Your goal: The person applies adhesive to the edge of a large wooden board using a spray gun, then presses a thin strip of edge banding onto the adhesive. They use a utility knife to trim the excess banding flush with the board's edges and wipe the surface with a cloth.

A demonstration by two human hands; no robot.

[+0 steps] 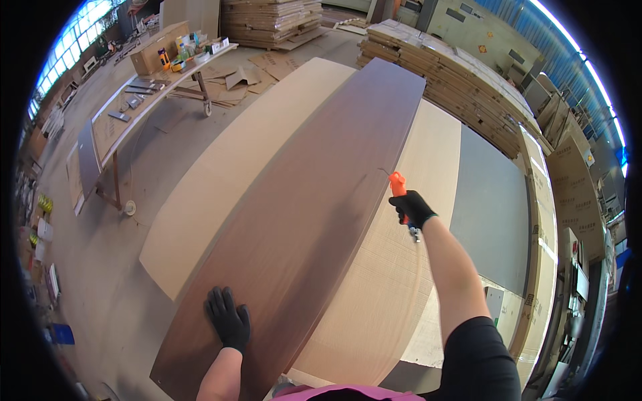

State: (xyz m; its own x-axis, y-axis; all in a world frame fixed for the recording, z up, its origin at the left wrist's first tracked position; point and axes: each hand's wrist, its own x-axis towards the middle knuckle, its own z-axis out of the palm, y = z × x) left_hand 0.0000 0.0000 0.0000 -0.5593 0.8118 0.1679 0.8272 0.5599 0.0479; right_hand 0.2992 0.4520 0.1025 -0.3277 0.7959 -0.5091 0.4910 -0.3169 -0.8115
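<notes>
A long dark brown board (321, 200) lies lengthwise in front of me over paler boards (241, 174). My left hand (226, 314), in a black glove, rests flat on the brown board near its close end, fingers spread. My right hand (411, 207), also gloved, grips an orange blow gun (397, 182) with a thin bent nozzle above the board's right edge. A pale hose (418, 281) hangs from the gun's metal fitting. A pale sheet (354, 314) and a grey panel (488, 207) lie to the right of the brown board.
At the upper left, a wheeled work table (107, 137) holds bottles, tools and boxes. Stacks of flat cartons (441, 73) stand behind and to the right. Cardboard pieces (241, 79) lie on the floor (93, 281). A long carton (538, 267) runs along the right side, beside leaning panels.
</notes>
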